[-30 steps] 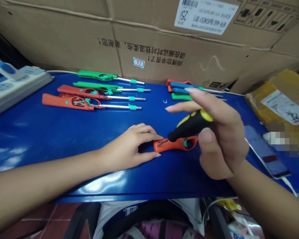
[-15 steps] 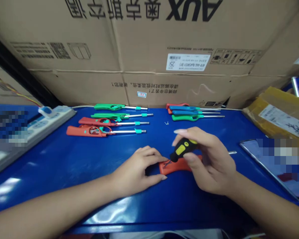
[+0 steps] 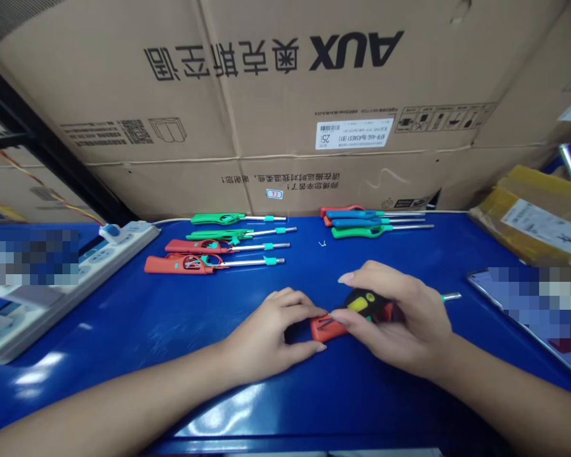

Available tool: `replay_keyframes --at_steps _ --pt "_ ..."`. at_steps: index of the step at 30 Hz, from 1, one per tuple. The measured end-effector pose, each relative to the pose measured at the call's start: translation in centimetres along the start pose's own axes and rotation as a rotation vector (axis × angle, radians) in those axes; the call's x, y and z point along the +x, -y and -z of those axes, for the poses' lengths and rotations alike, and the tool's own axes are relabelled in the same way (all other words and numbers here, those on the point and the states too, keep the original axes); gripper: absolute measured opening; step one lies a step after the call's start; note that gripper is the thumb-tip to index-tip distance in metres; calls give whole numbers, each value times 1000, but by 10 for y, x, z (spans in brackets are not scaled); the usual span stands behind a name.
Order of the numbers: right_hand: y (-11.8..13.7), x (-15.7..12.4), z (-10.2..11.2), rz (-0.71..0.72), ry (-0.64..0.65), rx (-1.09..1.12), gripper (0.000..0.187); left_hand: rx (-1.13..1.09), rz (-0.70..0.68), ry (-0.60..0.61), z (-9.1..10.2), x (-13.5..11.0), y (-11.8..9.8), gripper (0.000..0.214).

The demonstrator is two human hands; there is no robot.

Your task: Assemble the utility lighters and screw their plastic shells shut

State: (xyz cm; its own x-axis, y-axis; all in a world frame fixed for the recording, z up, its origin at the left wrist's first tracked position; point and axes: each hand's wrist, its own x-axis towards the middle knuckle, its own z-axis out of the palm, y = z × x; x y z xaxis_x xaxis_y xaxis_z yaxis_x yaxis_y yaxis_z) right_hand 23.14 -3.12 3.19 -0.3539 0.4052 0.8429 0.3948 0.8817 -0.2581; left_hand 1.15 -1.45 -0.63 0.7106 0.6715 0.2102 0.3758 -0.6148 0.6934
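A red gas lighter [image 3: 330,328] lies on the blue table in front of me, its metal tip showing past the right hand. My left hand [image 3: 285,327] pinches the lighter's left end between thumb and fingers. Curled around a black and yellow screwdriver [image 3: 358,304], my right hand [image 3: 400,317] rests over the lighter's middle, with the thumb at the lighter's body. The hand hides much of the lighter's right half, and I cannot make out the screwdriver's tip.
Green lighters [image 3: 219,219] and red lighters [image 3: 181,264] lie in a row at the back left. More lighters [image 3: 356,233] are stacked at the back right. A power strip [image 3: 124,254] is at left, a phone [image 3: 518,317] and taped package [image 3: 537,216] at right. A large carton [image 3: 266,139] stands behind.
My right hand has laid the screwdriver's handle lower and further right, and its thumb has come down to the lighter. The left hand keeps its hold. The view has tilted up slightly.
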Motion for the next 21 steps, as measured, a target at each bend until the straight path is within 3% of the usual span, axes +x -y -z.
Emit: replay_keyframes --at_steps 5,12,17,21 --pt "4 3 5 -100 85 89 50 13 -37 -12 0 0 1 31" --pt "8 7 13 7 105 -63 41 17 -56 -6 0 2 1 29" --pt "11 5 14 -90 131 105 51 19 -62 -8 0 2 3 31" --pt "10 10 16 -5 149 14 47 25 -55 10 0 2 3 31"
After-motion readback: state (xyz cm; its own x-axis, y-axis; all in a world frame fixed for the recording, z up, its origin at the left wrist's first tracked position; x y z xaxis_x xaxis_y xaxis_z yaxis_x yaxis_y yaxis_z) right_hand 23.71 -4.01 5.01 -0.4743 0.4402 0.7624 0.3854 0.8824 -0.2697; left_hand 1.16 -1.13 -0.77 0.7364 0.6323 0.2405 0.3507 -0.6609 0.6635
